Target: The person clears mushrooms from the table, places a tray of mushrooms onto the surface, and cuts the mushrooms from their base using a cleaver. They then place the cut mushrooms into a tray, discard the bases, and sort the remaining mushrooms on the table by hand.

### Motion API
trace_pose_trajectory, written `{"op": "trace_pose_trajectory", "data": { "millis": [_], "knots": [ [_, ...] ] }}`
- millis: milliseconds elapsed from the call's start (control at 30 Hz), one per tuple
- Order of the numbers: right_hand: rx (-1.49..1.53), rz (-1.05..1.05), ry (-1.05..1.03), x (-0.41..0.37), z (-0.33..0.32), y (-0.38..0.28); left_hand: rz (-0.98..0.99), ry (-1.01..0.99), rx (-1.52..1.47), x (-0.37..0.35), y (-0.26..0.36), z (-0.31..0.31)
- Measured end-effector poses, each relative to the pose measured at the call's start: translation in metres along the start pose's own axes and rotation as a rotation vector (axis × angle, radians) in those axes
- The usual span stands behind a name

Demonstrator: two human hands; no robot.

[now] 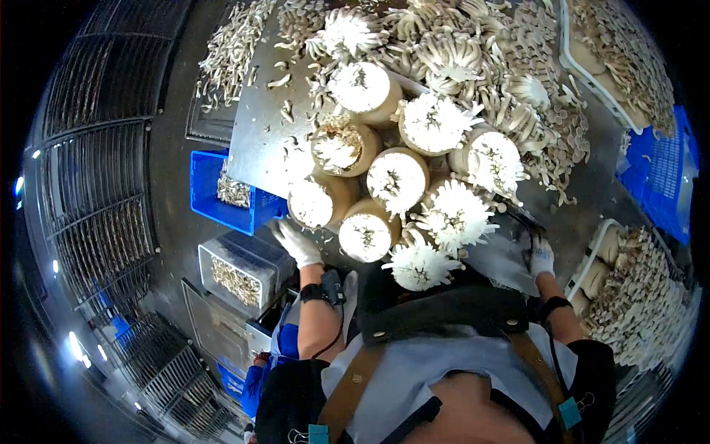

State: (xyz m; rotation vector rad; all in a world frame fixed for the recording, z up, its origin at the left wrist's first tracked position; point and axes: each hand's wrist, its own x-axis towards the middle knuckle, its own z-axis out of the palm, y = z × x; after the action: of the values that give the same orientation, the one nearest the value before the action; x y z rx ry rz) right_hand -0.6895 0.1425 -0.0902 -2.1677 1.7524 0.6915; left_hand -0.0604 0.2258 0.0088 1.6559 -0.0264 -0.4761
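Observation:
My left hand (298,246), in a white glove, hangs left of the bottles with its fingers stretched out, near the corner of a blue basket (222,211). It holds nothing that I can see. On the right, my gloved right hand (541,257) is closed on a dark, narrow knife-like tool (523,217); its exact kind is hard to make out. Between my hands stand several mushroom bottles (342,194), their tops glaring white. Some carry trimmed mushroom clusters, and one top (339,148) looks brown and rough. White mushroom clusters (421,263) sit nearest my body.
Loose mushrooms (510,66) are heaped across the back of the metal table (259,140). Crates of mushroom bottles (592,259) stand to the right, beside a blue crate (654,166). A whitish bin (240,270) is at lower left, with a person's blue sleeve (254,385) below it.

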Motion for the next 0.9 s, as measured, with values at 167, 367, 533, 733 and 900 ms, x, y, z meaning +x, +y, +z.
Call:
{"op": "trace_pose_trajectory", "data": {
  "millis": [167, 367, 533, 733, 900],
  "knots": [
    [0.200, -0.038, 0.245, 0.068, -0.108, -0.020, 0.751, -0.531, 0.590, -0.001, 0.116, 0.160],
    [0.455, 0.046, 0.208, 0.083, -0.224, -0.089, 0.688, -0.488, 1.330, -0.008, 0.091, 0.242],
    [0.525, -0.115, 0.474, 0.097, -0.234, -0.098, 1.136, -0.274, 1.335, 0.002, 0.045, 0.207],
    [0.698, -0.310, 0.332, 0.133, -0.362, -0.204, 1.101, -0.328, 1.276, 0.015, 0.035, 0.217],
    [0.118, -0.486, 0.166, 0.170, -0.371, -0.329, 0.687, -0.311, 0.736, 0.026, 0.095, 0.250]
  ]
}}
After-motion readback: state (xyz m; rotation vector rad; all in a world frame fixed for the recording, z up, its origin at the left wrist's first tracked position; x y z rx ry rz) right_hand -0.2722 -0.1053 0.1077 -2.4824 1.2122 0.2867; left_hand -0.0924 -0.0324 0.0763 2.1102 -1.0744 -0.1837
